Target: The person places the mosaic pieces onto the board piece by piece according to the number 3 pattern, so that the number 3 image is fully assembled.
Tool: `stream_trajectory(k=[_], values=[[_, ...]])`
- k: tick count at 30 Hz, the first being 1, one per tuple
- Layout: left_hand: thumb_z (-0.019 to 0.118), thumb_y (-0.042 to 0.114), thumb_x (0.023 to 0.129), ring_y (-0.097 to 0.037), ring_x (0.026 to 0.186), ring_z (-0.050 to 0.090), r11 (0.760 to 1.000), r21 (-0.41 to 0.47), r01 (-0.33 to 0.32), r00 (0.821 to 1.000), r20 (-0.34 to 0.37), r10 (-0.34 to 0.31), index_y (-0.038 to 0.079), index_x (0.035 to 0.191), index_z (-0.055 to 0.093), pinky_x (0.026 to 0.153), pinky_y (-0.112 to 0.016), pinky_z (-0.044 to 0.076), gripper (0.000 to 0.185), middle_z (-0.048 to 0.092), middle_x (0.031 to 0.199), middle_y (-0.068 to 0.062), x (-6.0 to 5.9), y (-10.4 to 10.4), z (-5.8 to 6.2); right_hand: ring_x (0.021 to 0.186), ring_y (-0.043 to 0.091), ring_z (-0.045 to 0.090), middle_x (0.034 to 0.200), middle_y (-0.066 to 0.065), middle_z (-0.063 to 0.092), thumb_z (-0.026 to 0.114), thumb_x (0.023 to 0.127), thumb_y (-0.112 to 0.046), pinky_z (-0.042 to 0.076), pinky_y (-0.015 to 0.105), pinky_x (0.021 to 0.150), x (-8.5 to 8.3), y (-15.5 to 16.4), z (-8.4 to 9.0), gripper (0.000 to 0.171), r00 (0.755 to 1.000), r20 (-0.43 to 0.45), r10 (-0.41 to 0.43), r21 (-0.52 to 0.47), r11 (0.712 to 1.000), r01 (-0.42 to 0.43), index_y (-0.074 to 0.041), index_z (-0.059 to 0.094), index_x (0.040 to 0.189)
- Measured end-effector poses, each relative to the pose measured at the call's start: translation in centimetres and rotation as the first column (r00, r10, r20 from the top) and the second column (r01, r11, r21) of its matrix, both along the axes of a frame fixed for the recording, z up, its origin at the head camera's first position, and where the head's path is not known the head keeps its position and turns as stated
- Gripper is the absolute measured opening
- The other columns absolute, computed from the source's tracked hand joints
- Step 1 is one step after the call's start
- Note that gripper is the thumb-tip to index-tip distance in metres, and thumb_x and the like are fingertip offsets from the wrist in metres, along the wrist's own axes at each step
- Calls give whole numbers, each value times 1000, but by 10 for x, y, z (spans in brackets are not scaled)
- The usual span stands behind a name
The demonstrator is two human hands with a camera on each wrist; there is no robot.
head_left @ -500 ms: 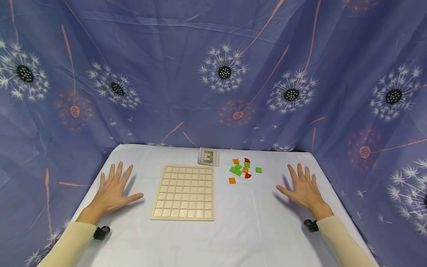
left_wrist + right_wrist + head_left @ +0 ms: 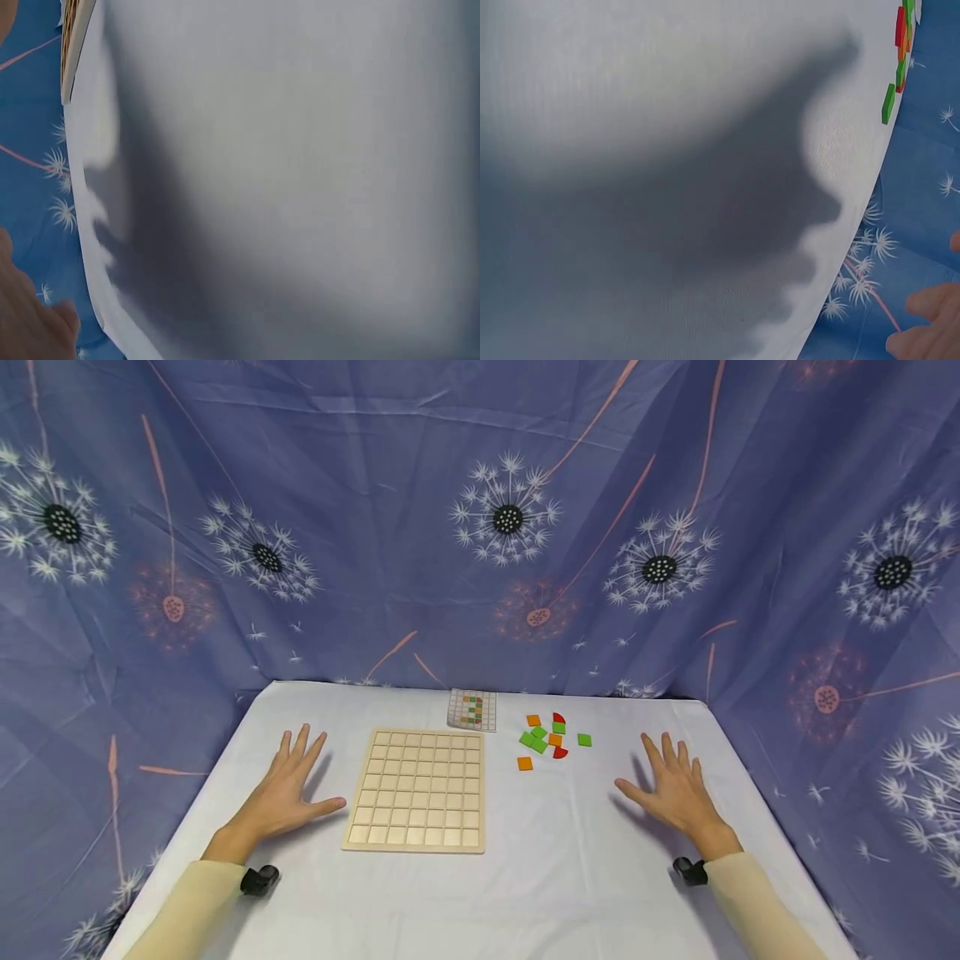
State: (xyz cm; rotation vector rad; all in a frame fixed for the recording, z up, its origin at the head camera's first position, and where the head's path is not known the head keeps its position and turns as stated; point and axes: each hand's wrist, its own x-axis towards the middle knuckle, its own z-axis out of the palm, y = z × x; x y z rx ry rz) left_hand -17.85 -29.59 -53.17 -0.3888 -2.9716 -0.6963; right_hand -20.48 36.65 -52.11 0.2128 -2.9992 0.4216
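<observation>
Fingers on both hands are spread wide, holding nothing. The left hand [image 2: 288, 793] has slid in since half a second ago, thumb now just beside the wooden grid board [image 2: 417, 789] at its 9 o'clock. The right hand [image 2: 675, 793] has barely shifted, at 4 o'clock of the loose colored tiles [image 2: 546, 739]. The pattern card [image 2: 472, 709] sits at the board's 12 o'clock.

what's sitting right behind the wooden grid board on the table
Behind the wooden grid board lies a small pattern card with a coloured grid, near the table's far edge. The blue curtain hangs beyond. Whatever is under the card cannot be seen.
</observation>
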Motion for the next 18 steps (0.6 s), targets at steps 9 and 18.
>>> stream_trajectory(k=[9,18], values=[[84,58,77,-44,160,-4,991,124,46,999,-5,-45,26,167,11,113,-82,21,121,-2,175,-12,-6,20,-11,145,67,20,159,39,29,65,87,-71,17,83,112,0,-10,-4,107,999,-32,0,-43,999,-1,-10,23,165],[87,52,75,-52,156,11,971,207,116,993,2,-119,14,163,30,116,-79,20,112,13,171,-23,-11,42,-19,145,66,22,160,37,31,66,88,-68,19,81,113,0,-27,-10,104,1000,-20,5,-106,994,-7,-11,24,164]])
